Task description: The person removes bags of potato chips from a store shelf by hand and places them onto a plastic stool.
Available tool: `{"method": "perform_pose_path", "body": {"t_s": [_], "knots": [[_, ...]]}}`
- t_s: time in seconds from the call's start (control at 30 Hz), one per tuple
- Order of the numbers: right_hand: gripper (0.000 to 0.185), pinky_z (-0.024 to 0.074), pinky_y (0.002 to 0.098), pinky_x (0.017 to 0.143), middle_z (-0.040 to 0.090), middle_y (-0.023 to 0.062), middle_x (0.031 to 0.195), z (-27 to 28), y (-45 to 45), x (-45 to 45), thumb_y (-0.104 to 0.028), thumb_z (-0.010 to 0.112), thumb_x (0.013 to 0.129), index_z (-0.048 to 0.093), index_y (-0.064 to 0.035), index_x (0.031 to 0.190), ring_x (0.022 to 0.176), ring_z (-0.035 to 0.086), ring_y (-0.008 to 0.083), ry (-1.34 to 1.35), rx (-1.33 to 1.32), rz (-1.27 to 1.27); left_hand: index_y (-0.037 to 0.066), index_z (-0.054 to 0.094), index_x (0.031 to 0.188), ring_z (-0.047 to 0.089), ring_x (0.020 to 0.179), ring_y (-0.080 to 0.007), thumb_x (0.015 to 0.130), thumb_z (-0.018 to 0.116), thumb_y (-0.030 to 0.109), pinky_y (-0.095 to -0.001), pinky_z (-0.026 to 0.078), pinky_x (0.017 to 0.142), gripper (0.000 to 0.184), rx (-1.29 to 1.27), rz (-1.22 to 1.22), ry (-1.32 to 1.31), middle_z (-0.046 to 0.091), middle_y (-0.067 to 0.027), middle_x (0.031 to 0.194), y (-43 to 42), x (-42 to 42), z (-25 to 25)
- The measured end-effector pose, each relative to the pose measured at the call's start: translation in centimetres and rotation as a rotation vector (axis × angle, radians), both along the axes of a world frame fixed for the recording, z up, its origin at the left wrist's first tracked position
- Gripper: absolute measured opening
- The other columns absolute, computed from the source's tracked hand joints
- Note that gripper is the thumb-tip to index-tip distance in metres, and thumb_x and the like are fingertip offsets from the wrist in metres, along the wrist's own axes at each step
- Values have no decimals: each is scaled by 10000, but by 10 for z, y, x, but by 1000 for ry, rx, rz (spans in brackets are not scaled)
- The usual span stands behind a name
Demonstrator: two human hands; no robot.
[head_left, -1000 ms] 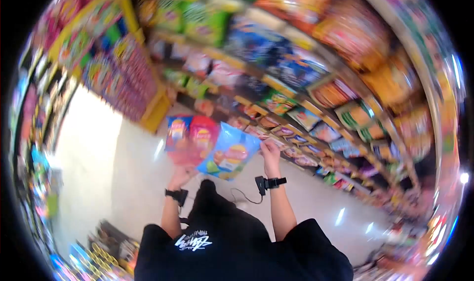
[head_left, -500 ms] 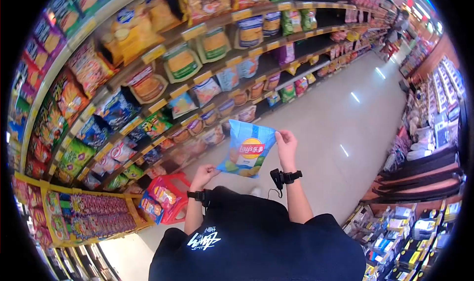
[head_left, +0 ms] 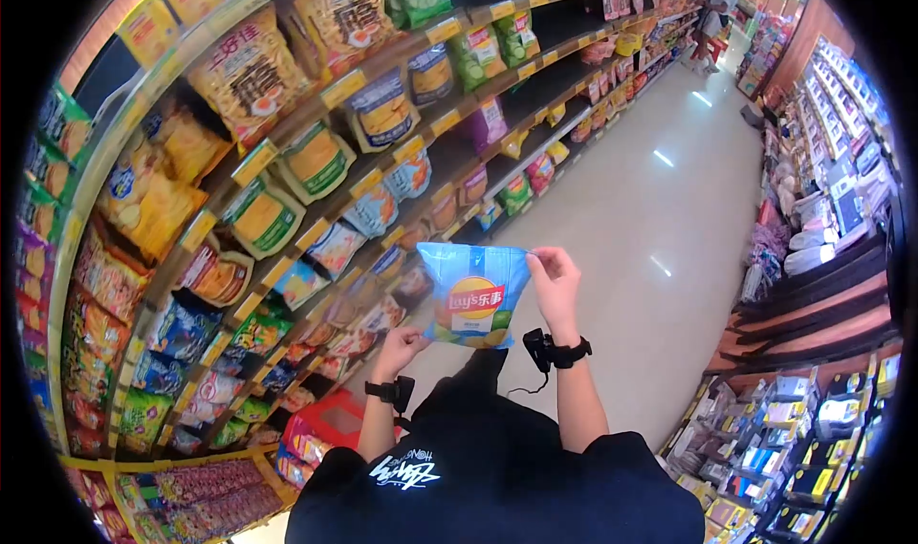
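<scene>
A blue Lay's chip bag [head_left: 475, 295] hangs in front of my body, its printed face toward me. My right hand [head_left: 555, 281] pinches its upper right corner between thumb and fingers. At the lower left corner, my left hand [head_left: 402, 350] is closed in a pinch on the bag's edge. Both wrists wear black straps with small devices. Down at the left, a red basket [head_left: 330, 415] stands close to my left forearm, with chip bags [head_left: 304, 446] in it, partly covered by my sleeve.
Long snack shelves [head_left: 335, 95] run along the left, stocked with bagged snacks. A yellow-edged display [head_left: 206, 491] is at the lower left. The tiled aisle floor [head_left: 631, 228] stretches ahead toward a person [head_left: 715, 23]. Racks of packaged goods [head_left: 784, 439] line the right.
My view has shifted along the aisle, and the shelves and basket sit differently in it. The chip bag has turned more upright, still held by both hands.
</scene>
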State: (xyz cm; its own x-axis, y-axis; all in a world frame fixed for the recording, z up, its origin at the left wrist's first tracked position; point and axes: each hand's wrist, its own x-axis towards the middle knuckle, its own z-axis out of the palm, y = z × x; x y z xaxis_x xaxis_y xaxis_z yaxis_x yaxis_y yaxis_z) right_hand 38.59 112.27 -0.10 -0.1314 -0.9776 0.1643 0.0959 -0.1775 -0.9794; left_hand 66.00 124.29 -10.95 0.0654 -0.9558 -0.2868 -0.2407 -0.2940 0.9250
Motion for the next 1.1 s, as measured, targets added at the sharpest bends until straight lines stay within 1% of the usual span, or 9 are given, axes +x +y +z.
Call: {"method": "perform_pose_path", "body": {"t_s": [0.37,0.47,0.5,0.6,0.63,0.73,0.77,1.0,1.1], "knots": [[70,464,223,694,626,29,823,94,-213,-22,-3,649,821,619,24,879,737,567,85,240,-215,2,-19,642,794,369,485,-57,767,695,62,-244,295,456,100,-318,-33,-115,435,6,510,-207,-35,41],[74,462,213,691,621,22,827,121,-255,-38,-3,651,823,621,22,886,744,567,79,243,-232,9,-15,643,786,383,478,-76,752,713,62,-250,313,456,109,-365,-129,-56,441,-22,510,-264,-50,57],[75,461,210,689,619,18,826,132,-273,-39,-3,651,824,621,21,888,746,567,76,199,-259,19,-17,643,792,382,475,-73,749,721,70,-249,307,449,124,-416,-43,46,453,-23,513,-272,-62,63],[74,461,206,689,614,12,802,151,-316,-56,-2,651,825,626,18,891,747,568,70,266,-315,-12,8,665,795,361,474,-48,756,730,91,-235,270,449,112,-373,-152,71,453,2,504,-298,-79,89],[75,464,207,675,621,13,793,157,-330,-59,-6,655,822,632,17,889,734,572,68,296,-331,-25,21,591,688,336,493,-75,790,698,155,-275,276,452,199,-322,-150,115,380,-30,509,-304,-86,109],[82,467,204,659,632,17,805,167,-374,-69,-10,659,820,637,21,893,716,576,67,309,-376,-7,28,619,719,350,490,-67,790,703,157,-272,282,453,170,-338,-149,123,399,-20,505,-333,-98,126],[88,468,202,652,635,18,809,172,-388,-75,-12,661,819,637,24,895,714,578,66,317,-386,29,25,632,741,388,511,-57,789,705,157,-258,315,467,158,-346,-145,-4,449,-5,526,-345,-101,125],[106,464,190,623,648,17,752,210,-510,-107,-35,677,802,655,29,883,679,581,49,226,-561,246,-18,658,829,364,533,-19,816,673,101,-211,269,485,121,-440,195,-126,461,56,562,-419,-173,166],[89,458,199,578,647,31,707,225,-561,-115,-54,679,795,663,13,852,643,578,48,217,-673,295,-15,647,909,472,581,-58,842,635,154,-232,373,536,182,-292,410,-133,582,4,659,-443,-211,211]]}}
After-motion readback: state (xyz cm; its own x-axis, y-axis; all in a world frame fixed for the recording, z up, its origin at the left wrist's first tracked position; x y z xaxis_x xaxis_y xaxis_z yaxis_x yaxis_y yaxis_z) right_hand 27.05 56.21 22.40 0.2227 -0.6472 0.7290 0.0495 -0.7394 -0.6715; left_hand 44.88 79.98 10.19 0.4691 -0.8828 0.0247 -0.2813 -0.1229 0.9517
